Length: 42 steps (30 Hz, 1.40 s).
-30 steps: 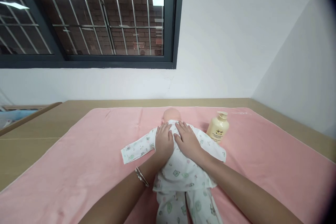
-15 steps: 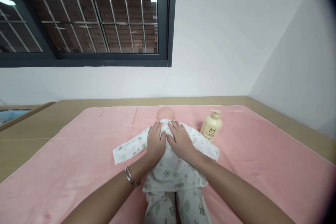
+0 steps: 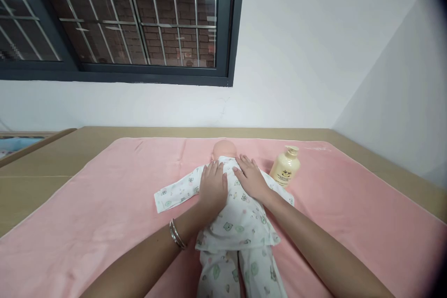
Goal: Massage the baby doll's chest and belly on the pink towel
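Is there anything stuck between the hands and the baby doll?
Nothing visible. The left hand and right hand both lie flat, palms down, right on the doll, touching only its printed outfit. The pump bottle stands off to the right on the pink towel.

Single head-worn view, forward and down (close) over the pink towel (image 3: pixel 104 214).

Plain indoor room, barred window (image 3: pixel 115 18), white walls (image 3: pixel 307 56), pink towel (image 3: pixel 104 205) over table (image 3: pixel 42 172)
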Motion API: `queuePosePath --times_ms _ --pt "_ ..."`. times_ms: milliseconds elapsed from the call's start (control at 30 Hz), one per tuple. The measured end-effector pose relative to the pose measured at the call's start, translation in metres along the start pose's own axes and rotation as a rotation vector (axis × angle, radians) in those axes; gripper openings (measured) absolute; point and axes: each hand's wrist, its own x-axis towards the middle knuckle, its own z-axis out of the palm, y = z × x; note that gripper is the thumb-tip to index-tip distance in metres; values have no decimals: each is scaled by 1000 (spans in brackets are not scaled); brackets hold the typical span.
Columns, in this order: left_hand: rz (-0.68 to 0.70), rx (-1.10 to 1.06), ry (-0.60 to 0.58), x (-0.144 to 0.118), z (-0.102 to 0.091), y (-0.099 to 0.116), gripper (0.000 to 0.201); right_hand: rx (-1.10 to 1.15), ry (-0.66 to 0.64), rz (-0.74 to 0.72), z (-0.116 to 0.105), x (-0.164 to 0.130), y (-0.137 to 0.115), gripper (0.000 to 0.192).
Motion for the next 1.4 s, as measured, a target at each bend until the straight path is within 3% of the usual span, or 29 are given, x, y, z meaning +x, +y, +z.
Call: queuePosePath --times_ms 133,300,433,567,700,867,967,1133,1400 --pt "-36 -15 -63 13 -4 -9 45 -124 -17 39 2 -19 -25 58" --pt "-48 -10 -74 19 -3 -18 46 -202 1 -108 11 -51 -59 57" --pt "-12 21 -5 1 -1 -5 46 -91 -28 -81 2 -29 -36 52" --pt "-9 22 -27 -16 -3 13 48 -75 -7 66 -4 -3 -9 57" --pt "-19 -31 -116 -7 -7 9 48 -135 8 59 3 -23 -28 56" --pt "-166 -138 -176 18 -3 -11 49 -159 -5 -124 9 -57 -61 61" --pt "-171 -157 -113 18 1 -12 48 -115 -34 -141 5 -46 -51 61" --pt "-147 -172 -50 6 1 -4 44 -42 -6 -35 1 -17 -21 62" --pt "-129 -189 -19 4 2 -6 44 -40 11 -40 2 -20 -19 63"
